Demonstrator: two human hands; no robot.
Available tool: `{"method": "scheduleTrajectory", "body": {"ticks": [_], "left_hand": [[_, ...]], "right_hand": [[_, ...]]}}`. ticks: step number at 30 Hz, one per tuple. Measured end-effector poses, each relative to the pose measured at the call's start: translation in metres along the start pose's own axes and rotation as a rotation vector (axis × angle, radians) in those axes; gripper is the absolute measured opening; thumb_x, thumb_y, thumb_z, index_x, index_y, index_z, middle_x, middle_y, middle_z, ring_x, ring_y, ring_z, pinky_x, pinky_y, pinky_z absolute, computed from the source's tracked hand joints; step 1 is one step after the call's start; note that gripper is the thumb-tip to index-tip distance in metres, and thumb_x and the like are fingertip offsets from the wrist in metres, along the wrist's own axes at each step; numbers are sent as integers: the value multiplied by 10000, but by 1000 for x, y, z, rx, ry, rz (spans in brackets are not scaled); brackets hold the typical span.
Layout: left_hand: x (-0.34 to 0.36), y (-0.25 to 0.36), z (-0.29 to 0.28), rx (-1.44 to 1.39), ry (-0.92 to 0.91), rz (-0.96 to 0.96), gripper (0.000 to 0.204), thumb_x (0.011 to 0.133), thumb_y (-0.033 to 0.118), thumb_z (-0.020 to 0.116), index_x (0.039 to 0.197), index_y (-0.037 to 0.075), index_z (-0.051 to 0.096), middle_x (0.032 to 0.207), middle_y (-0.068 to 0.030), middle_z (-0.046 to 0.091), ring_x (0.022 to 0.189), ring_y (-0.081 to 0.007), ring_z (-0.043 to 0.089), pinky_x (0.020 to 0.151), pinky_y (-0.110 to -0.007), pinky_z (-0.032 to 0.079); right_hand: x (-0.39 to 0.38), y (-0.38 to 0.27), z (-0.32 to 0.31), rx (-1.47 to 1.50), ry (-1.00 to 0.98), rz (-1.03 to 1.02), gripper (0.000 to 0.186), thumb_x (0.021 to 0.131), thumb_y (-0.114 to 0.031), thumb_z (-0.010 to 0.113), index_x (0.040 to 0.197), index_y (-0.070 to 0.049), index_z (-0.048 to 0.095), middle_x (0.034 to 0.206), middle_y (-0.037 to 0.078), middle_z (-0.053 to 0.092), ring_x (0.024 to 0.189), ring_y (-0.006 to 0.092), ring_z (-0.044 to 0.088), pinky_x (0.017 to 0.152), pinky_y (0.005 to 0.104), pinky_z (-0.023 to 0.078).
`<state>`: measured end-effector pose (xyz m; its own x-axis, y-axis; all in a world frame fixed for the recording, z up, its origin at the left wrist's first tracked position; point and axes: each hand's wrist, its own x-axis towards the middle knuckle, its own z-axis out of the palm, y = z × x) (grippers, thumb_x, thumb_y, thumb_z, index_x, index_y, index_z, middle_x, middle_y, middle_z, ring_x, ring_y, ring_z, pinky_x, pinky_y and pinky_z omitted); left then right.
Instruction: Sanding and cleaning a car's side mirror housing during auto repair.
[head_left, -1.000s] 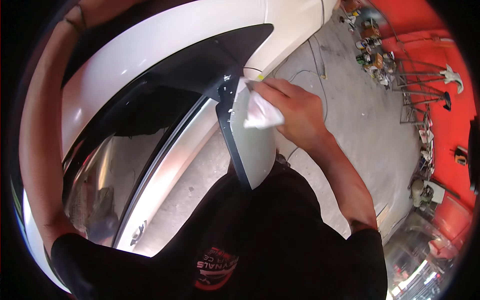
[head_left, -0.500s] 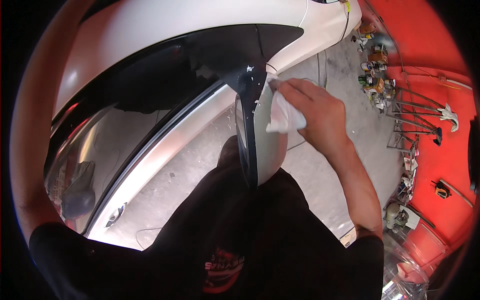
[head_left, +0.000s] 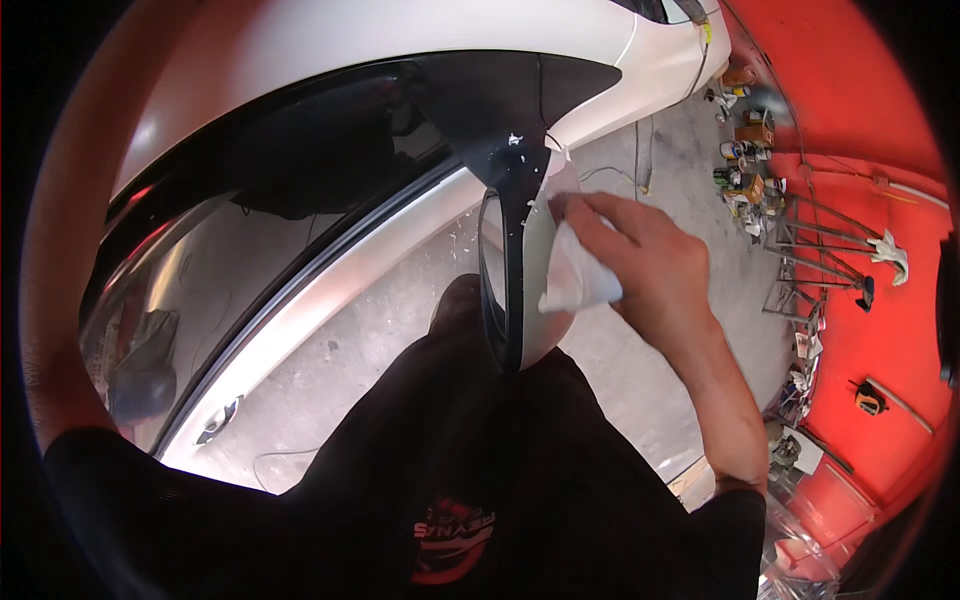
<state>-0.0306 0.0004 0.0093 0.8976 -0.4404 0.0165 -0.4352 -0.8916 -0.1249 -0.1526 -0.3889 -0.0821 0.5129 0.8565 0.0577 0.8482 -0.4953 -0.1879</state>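
My right hand [head_left: 655, 265] is closed on a white cloth [head_left: 575, 280], against the grey-and-black side mirror [head_left: 542, 330] of a white car, its fingertips near the housing's upper part. White flakes [head_left: 515, 140] dot the black trim triangle [head_left: 470, 105] above the mirror and the black strip beside my fingers. My left forearm [head_left: 70, 230] runs up the far left; that hand is out of view beyond the top edge.
The dark door window [head_left: 260, 170] and white door [head_left: 300, 330] fill the left, over a grey floor [head_left: 390, 290]. At the right, cans and boxes [head_left: 745, 140], metal stands [head_left: 800, 245] and cables line a red wall [head_left: 850, 80]. My legs are below the mirror.
My right hand with the cloth has moved down along the mirror and a little rightward in view. The car and wall have shifted slightly in the picture.
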Motion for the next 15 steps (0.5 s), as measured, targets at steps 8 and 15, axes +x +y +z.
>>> {"method": "scheduleTrajectory", "body": {"ticks": [8, 15], "left_hand": [[-3, 9, -9, 42, -50, -29, 338, 977, 341, 703, 1109, 65, 846, 1099, -197, 824, 1035, -393, 776, 949, -480, 597], [-9, 18, -15, 129, -54, -90, 351, 978, 354, 688, 1141, 87, 845, 1118, -193, 824, 1064, -399, 772, 975, -496, 589]], "right_hand": [[3, 6, 2, -116, 1, -68, 577, 722, -56, 846, 1269, -212, 747, 1283, -40, 772, 1052, 257, 771, 755, 348, 636], [1, 4, -2, -79, -31, -39, 586, 728, -63, 846, 1282, -226, 747, 1304, -29, 763, 1082, 257, 772, 765, 354, 638]]}}
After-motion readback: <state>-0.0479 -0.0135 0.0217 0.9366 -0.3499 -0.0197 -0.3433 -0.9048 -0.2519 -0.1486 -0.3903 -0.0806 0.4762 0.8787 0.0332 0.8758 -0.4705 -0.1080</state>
